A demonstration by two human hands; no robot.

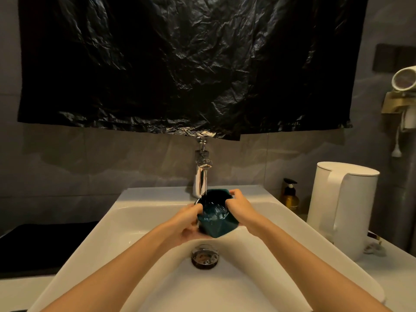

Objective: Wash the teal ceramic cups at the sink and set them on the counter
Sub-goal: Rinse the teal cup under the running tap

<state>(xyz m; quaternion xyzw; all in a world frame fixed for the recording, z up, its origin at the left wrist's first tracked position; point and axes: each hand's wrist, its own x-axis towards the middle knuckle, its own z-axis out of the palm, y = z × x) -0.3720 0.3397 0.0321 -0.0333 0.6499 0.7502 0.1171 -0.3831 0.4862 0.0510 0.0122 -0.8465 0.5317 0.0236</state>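
Sink view, cup under running water. I held the teal cup (215, 218) directly below the tap (201, 174), over the sink (135, 221), tilted so its mouth faced the tap and the stream fell into it. My left hand (188, 224) cradled the cup from beneath on the tap's left side, fingers curled round its base and wall. My right hand (238, 208) gripped the opposite rim, fingers bent over the edge; how far they reached inside I could not tell. The drain (204, 256) lay below the tap, nearer me than the cup. Right of the tap stood a soap bottle (290, 194) and, further right, a white kettle (344, 206). Above the tap hung a black plastic sheet (184, 64).
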